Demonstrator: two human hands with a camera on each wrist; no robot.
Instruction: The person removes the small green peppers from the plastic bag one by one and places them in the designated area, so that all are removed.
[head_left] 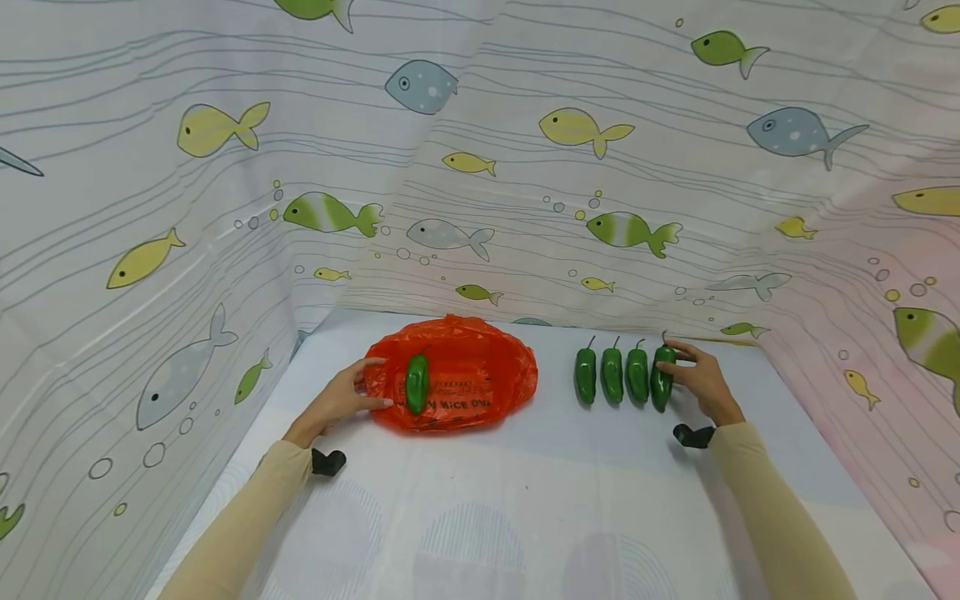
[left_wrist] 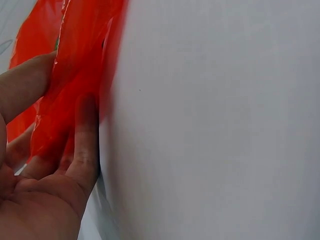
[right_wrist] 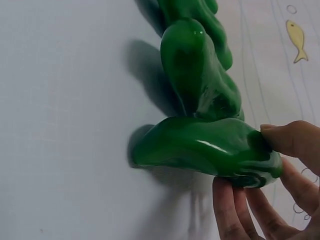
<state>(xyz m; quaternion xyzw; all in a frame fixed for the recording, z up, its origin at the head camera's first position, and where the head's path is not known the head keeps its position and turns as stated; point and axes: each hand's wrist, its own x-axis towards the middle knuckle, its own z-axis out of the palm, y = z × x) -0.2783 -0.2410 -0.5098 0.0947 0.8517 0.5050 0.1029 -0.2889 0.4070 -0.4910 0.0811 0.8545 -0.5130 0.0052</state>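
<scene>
At the left stands a red plastic bag with its mouth spread wide and dark print on it. One green chili pepper lies inside. My left hand holds the bag's left edge; in the left wrist view some fingertips show through the thin red plastic. To the right, several glossy green peppers lie side by side in a row, stems pointing away. My right hand pinches the rightmost pepper near its stem end, thumb on one side and fingers on the other.
A white table with pale round patterns lies under everything. A fish-printed sheet rises behind it and along both sides. Small black wrist mounts sit below the hands.
</scene>
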